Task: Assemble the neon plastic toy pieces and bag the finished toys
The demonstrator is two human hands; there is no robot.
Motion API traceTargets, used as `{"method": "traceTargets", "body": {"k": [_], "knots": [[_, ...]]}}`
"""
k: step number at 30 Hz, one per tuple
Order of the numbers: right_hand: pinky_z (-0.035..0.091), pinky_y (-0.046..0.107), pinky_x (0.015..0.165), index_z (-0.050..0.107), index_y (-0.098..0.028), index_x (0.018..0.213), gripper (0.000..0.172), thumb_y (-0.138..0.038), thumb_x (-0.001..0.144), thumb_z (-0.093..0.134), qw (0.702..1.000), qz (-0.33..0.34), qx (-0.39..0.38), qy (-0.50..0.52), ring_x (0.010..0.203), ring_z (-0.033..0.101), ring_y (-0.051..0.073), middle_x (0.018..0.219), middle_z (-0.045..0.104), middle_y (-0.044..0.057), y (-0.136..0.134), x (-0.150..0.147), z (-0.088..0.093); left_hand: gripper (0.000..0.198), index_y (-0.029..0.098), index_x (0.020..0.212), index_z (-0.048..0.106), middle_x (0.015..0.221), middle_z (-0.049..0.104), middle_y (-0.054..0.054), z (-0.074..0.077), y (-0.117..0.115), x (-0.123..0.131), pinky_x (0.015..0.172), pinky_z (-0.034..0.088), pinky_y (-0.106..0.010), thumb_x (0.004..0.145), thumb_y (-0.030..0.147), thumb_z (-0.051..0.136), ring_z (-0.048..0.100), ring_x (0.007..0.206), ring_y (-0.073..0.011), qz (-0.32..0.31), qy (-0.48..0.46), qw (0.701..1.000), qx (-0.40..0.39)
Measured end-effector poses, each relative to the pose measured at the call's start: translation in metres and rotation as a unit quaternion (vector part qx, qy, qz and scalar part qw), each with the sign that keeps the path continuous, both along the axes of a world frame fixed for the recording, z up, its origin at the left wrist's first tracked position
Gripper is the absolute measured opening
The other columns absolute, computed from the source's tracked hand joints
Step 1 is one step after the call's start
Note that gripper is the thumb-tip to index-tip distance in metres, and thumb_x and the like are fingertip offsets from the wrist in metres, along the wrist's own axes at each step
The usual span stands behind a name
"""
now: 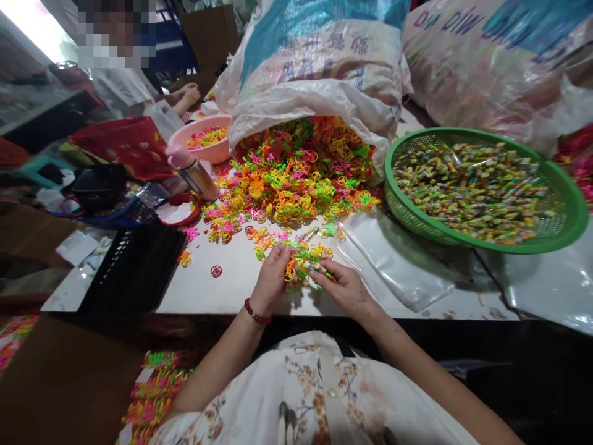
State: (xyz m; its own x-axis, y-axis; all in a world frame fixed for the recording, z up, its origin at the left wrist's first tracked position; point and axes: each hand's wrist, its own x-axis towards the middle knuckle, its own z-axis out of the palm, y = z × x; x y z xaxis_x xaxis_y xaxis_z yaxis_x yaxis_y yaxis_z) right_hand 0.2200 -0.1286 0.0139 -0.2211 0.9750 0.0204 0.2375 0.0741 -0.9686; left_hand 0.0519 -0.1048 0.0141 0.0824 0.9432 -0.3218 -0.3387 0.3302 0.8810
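Nearest, left of the green basket [571, 209] and closer than it, the right hand [345, 284] grasps patterned tubes [319, 270] between thumb and fingers, while the left hand [274, 271] pinches at small plastic pieces [290, 269], its fingertips hiding exactly which one. Good handling here, I judge, means a light grip so that the tubes keep their shape, tangled pieces teased apart rather than tugged, and both hands kept low over the white table [178, 293], where anything dropped stays in reach. The tubes lie at the right hand's fingertips, on the side toward the left hand; the plastic pieces sit just beside the left fingertips, between the two hands. Clear bags [407, 272] lie flat at the basket's near left edge. Farther off, left of the basket, a bright heap [287, 191] spills from the mouth of a sack [319, 102]. The basket itself holds what look like more such tubes, and a second sack [467, 80] stands beyond it.
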Motion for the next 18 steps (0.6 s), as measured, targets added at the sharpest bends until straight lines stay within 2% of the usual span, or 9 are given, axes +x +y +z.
{"method": "traceTargets", "body": {"k": [3, 6, 13, 18], "knots": [[0.039, 0.024, 0.061, 0.064, -0.019, 0.078, 0.027, -0.042, 0.089, 0.058, 1.0, 0.0, 0.025, -0.018, 0.068, 0.05, 0.014, 0.07, 0.056, -0.001, -0.003, -0.001, 0.0, 0.037, 0.022, 0.086, 0.048, 0.053, 0.047, 0.008, -0.001, -0.005, 0.011, 0.035, 0.029, -0.018, 0.082, 0.055, 0.063, 0.037, 0.037, -0.0061, 0.0, 0.019, 1.0, 0.003], [0.039, 0.024, 0.061, 0.063, -0.019, 0.076, 0.026, -0.041, 0.089, 0.057, 0.999, -0.017, 0.021, -0.018, 0.068, 0.05, 0.014, 0.07, 0.056, -0.001, -0.005, 0.0, -0.005, 0.039, 0.023, 0.084, 0.046, 0.055, 0.044, 0.009, -0.006, -0.007, 0.016, 0.035, 0.028, -0.018, 0.081, 0.058, 0.062, 0.036, 0.038, -0.0062, 0.001, 0.038, 0.999, 0.018], [0.04, 0.025, 0.063, 0.063, -0.018, 0.076, 0.025, -0.039, 0.089, 0.058, 0.999, -0.022, 0.015, -0.017, 0.069, 0.051, 0.015, 0.071, 0.057, -0.001, -0.004, 0.004, -0.007, 0.038, 0.021, 0.085, 0.05, 0.066, 0.046, 0.006, -0.015, -0.006, 0.017, 0.048, 0.034, -0.02, 0.084, 0.057, 0.06, 0.039, 0.051, -0.0069, 0.0, 0.113, 0.992, 0.061], [0.04, 0.025, 0.064, 0.067, -0.018, 0.084, 0.017, -0.033, 0.089, 0.06, 0.997, -0.032, 0.058, -0.04, 0.069, 0.053, 0.015, 0.073, 0.06, 0.0, -0.005, 0.003, -0.006, 0.037, 0.021, 0.082, 0.049, 0.069, 0.048, 0.004, -0.014, -0.006, 0.018, 0.058, 0.038, -0.023, 0.085, 0.056, 0.058, 0.043, 0.061, -0.0107, 0.004, 0.144, 0.986, 0.082]]}}
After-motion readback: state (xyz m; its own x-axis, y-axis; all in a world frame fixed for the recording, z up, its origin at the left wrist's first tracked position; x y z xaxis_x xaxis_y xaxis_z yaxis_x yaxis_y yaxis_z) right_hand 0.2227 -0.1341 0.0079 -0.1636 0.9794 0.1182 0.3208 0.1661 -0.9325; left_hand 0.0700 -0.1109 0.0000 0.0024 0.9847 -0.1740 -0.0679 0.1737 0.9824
